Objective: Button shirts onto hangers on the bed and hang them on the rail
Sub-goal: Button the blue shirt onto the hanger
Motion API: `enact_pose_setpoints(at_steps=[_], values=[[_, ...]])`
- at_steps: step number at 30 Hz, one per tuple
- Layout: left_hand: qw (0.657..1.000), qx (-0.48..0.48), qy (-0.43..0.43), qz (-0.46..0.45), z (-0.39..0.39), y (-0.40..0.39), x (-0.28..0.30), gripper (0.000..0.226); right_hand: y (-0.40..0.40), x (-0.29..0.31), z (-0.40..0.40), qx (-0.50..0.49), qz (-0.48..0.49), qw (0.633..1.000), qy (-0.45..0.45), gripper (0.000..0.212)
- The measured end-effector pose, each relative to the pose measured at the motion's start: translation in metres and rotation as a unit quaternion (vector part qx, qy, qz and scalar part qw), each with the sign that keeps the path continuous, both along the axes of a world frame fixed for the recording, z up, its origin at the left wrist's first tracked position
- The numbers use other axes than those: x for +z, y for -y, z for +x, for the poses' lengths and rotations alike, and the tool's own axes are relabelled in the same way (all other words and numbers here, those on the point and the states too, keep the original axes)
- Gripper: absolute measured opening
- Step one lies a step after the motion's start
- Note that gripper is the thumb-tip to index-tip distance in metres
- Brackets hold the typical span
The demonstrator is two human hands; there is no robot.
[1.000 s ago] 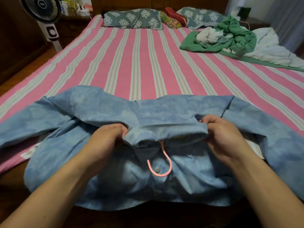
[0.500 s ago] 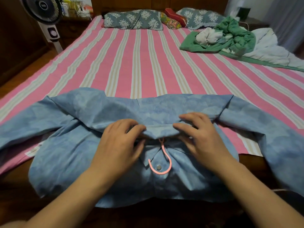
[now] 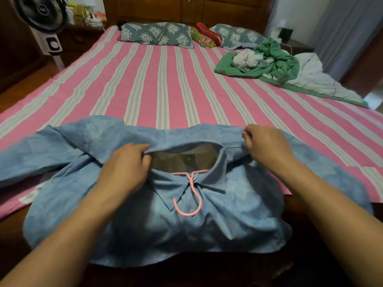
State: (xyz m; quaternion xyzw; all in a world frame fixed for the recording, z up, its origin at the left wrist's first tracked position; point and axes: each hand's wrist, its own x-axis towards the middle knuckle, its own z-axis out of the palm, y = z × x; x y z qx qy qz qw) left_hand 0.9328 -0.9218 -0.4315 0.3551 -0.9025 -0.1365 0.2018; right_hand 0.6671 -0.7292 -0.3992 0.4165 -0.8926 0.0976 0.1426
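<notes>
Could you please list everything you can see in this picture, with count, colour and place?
shirt: one, light blue, spread at the near edge of the bed
hanger: one, pink, inside the shirt, hook out at the collar
bed: one, pink and beige striped sheet, fills the middle
pillows: two, grey-blue patterned, at the headboard
small cushion: one, red and multicoloured, between the pillows
blanket: one, green and white, bunched far right
fan: one, black and white, far left
left hand: grips the shirt's neck opening
right hand: grips the shirt's shoulder
</notes>
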Motion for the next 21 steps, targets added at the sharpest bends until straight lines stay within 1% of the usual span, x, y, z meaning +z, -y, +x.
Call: enact_pose_setpoints(at_steps=[2, 3, 4, 5, 7, 8, 10, 11, 12, 13, 15, 17, 18, 19, 21], values=[[0.996, 0.000, -0.011, 0.092, 0.001, 0.011, 0.000, 0.029, -0.015, -0.004, -0.002, 0.027, -0.037, 0.999, 0.013, 0.023], [0.994, 0.000, -0.033, 0.105, -0.002, 0.009, -0.001, 0.030, -0.022, -0.007, 0.002, 0.047, -0.050, 0.997, 0.040, 0.020], [0.994, -0.006, -0.058, 0.096, -0.006, 0.005, -0.002, 0.024, -0.028, -0.011, 0.007, 0.072, -0.064, 0.993, 0.076, 0.017], [0.994, -0.019, -0.076, 0.074, -0.011, -0.002, -0.004, 0.021, -0.032, -0.016, 0.013, 0.093, -0.086, 0.985, 0.116, 0.021], [0.994, -0.060, -0.093, 0.015, -0.019, -0.013, -0.007, 0.021, -0.032, -0.022, 0.030, 0.126, -0.126, 0.967, 0.181, 0.045], [0.993, -0.073, -0.092, -0.008, -0.021, -0.014, -0.007, 0.019, -0.027, -0.025, 0.037, 0.139, -0.131, 0.964, 0.186, 0.060], [0.995, -0.064, -0.077, -0.018, -0.025, -0.009, -0.001, 0.037, -0.013, -0.024, 0.045, 0.179, -0.089, 0.968, 0.149, 0.080], [0.996, -0.050, -0.078, -0.007, -0.028, -0.005, 0.001, 0.042, -0.005, -0.018, 0.048, 0.216, -0.061, 0.966, 0.127, 0.083], [0.996, -0.040, -0.084, 0.014, -0.030, 0.002, 0.002, 0.043, 0.003, -0.012, 0.048, 0.264, -0.027, 0.959, 0.096, 0.080], [0.994, -0.039, -0.094, 0.042, -0.033, 0.008, 0.003, 0.041, 0.008, -0.006, 0.047, 0.320, 0.010, 0.946, 0.051, 0.072], [0.985, -0.050, -0.121, 0.110, -0.034, 0.017, 0.001, 0.032, 0.014, 0.001, 0.049, 0.406, 0.102, 0.907, -0.034, 0.052], [0.976, -0.067, -0.138, 0.153, -0.032, 0.021, -0.002, 0.028, 0.010, -0.002, 0.057, 0.436, 0.190, 0.876, -0.086, 0.051], [0.974, -0.077, -0.142, 0.161, -0.030, 0.021, -0.002, 0.026, 0.008, -0.007, 0.062, 0.444, 0.210, 0.864, -0.111, 0.052], [0.971, -0.086, -0.151, 0.165, -0.028, 0.021, -0.003, 0.023, 0.007, -0.013, 0.067, 0.466, 0.200, 0.851, -0.135, 0.049], [0.961, -0.096, -0.189, 0.179, -0.026, 0.018, -0.001, 0.017, 0.008, -0.022, 0.073, 0.530, 0.124, 0.822, -0.171, 0.032]])
